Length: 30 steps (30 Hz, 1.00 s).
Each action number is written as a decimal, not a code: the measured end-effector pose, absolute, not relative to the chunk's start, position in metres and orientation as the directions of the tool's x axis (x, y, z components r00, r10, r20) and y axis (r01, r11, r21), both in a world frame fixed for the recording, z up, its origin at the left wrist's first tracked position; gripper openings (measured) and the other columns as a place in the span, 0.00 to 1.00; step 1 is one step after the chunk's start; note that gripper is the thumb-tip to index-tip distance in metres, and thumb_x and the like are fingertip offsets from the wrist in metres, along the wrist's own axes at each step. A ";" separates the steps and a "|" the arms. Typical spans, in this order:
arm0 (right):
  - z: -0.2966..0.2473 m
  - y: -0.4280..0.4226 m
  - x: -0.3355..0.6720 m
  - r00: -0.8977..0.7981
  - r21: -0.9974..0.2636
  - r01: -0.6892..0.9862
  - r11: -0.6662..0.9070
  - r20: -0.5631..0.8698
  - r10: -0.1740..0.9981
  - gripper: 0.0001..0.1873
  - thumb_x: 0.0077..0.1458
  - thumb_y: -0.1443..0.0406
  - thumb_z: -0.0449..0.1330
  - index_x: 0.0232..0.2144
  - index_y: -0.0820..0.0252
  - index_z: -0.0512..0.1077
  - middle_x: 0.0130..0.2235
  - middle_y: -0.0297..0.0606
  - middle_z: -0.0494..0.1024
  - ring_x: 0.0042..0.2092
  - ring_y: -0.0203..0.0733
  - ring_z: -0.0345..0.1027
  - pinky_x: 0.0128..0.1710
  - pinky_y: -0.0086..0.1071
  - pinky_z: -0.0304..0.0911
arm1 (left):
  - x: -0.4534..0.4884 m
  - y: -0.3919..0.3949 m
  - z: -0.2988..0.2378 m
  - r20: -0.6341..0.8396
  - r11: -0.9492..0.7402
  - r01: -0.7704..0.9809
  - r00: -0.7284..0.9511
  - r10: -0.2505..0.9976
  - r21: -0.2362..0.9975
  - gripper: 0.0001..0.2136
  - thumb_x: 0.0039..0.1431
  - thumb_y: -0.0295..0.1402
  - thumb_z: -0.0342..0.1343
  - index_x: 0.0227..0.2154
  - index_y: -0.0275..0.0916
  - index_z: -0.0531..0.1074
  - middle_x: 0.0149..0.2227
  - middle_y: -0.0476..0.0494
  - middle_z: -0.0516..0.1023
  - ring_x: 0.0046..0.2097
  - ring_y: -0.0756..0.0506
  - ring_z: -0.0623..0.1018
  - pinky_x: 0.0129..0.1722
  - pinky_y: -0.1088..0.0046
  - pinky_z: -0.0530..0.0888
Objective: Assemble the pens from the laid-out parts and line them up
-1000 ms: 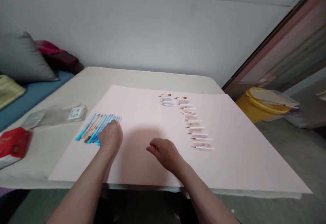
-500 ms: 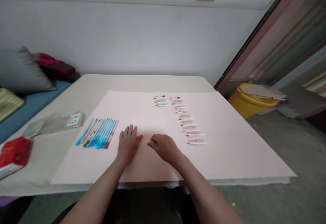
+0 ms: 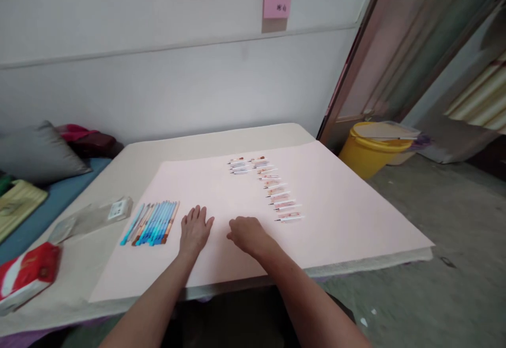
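My left hand (image 3: 194, 232) lies palm down on the pale pink sheet (image 3: 340, 216), fingers stretched out and holding nothing. Just left of it is a tight row of pens (image 3: 153, 224) in blue, tan and brown, lying side by side. My right hand (image 3: 249, 234) is curled closed over the sheet, to the right of my left hand. Whatever its fingers may hold is hidden. Beyond and to its right, slim white pens (image 3: 285, 205) with printed barrels lie spaced out in a column. A shorter column of similar pens (image 3: 239, 167) sits beside its far end.
A clear plastic wrapper (image 3: 93, 220) and a red packet (image 3: 33, 271) lie on the cloth at left. Behind the table stands a white wall with a pink note (image 3: 277, 0). A yellow bin (image 3: 366, 153) is on the floor at right, a grey cushion (image 3: 37, 150) at far left.
The camera view has tilted up and turned slightly, so more of the wall and the whole pink note show. My hands keep nearly the same place on the sheet; the pens have not moved.
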State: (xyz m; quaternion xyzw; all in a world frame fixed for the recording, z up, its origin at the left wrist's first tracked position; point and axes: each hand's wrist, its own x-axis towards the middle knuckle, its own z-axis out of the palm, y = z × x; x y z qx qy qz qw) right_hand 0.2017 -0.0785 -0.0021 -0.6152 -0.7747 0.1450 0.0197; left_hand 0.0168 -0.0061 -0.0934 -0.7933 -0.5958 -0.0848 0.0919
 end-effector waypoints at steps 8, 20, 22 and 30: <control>-0.001 -0.075 0.198 -0.243 -0.238 0.951 0.196 -0.186 0.952 0.14 0.57 0.61 0.55 0.40 0.65 0.74 0.38 0.48 0.78 0.40 0.49 0.73 0.37 0.37 0.65 | 0.015 -0.005 -0.097 0.267 -0.292 0.956 0.287 0.920 -0.021 0.24 0.63 0.44 0.38 0.55 0.35 0.63 0.59 0.33 0.62 0.61 0.39 0.58 0.57 0.56 0.53; -0.023 -0.062 0.179 -0.215 -0.161 0.967 0.199 -0.090 0.972 0.12 0.58 0.61 0.54 0.39 0.62 0.71 0.38 0.44 0.76 0.38 0.47 0.72 0.34 0.37 0.65 | 0.018 -0.004 -0.088 0.106 -0.224 0.972 0.216 0.971 0.075 0.20 0.62 0.38 0.41 0.53 0.35 0.63 0.59 0.33 0.62 0.60 0.38 0.59 0.56 0.55 0.55; -0.025 -0.058 0.183 -0.182 -0.151 0.974 0.168 -0.082 0.980 0.11 0.58 0.62 0.53 0.39 0.62 0.71 0.38 0.44 0.76 0.38 0.47 0.72 0.34 0.37 0.64 | 0.024 -0.007 -0.074 -0.026 -0.265 0.954 0.271 0.962 0.142 0.19 0.60 0.37 0.43 0.50 0.36 0.66 0.56 0.34 0.66 0.57 0.39 0.64 0.54 0.60 0.60; -0.027 -0.044 0.203 -0.021 -0.152 0.988 0.014 -0.046 0.999 0.10 0.59 0.66 0.49 0.38 0.59 0.70 0.40 0.41 0.75 0.42 0.43 0.69 0.35 0.32 0.61 | 0.043 -0.019 -0.007 -0.049 -0.214 0.878 0.259 0.965 0.428 0.21 0.61 0.40 0.40 0.53 0.35 0.64 0.55 0.37 0.68 0.53 0.41 0.70 0.50 0.64 0.65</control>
